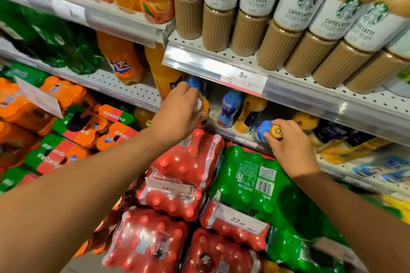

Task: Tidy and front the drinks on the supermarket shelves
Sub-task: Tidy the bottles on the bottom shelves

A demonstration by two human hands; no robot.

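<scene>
Two small bottles gripped by their tops on the low shelf under the latte row.

The blue-and-orange plastic bottle with the gold cap is pinched at its cap by the right hand, its long axis running toward 10 o'clock. The orange white-capped bottle is clasped by the left hand, at 10 o'clock from it. The perforated white metal shelf is reached nearer by the right hand.

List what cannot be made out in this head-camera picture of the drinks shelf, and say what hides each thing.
- Head view: the small orange bottle held by the left hand; the hand covers most of it.
- Head view: the small blue bottle under the right hand; its label faces away.
- Head view: the large green bottles at left; motion blur.
- Head view: the white price tag; small print too small.
</scene>
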